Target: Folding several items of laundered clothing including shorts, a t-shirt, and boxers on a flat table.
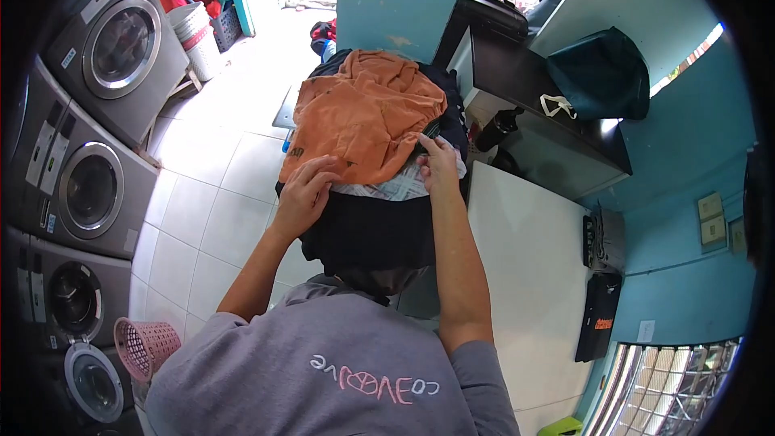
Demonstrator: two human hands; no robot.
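An orange garment (357,115) with small dark marks lies spread on top of a pile of clothes. My left hand (309,191) rests on its lower left edge, fingers bent over the cloth; whether it pinches the fabric is hidden. At the garment's right side, my right hand (439,163) pinches the gathered edge between thumb and forefinger. A white checked cloth (393,186) shows beneath the orange one, close to both hands. Black fabric (375,224) hangs down the near side of the pile. What supports the pile is mostly covered.
Front-loading machines (91,188) line the left wall, one with its door (95,383) swung open. Nearby stands a pink basket (148,342). A white table (527,272) borders the pile on the right, with folded dark clothes (596,318) along its far edge. Beyond is a dark-topped cabinet (514,82) bearing a dark bag (605,75).
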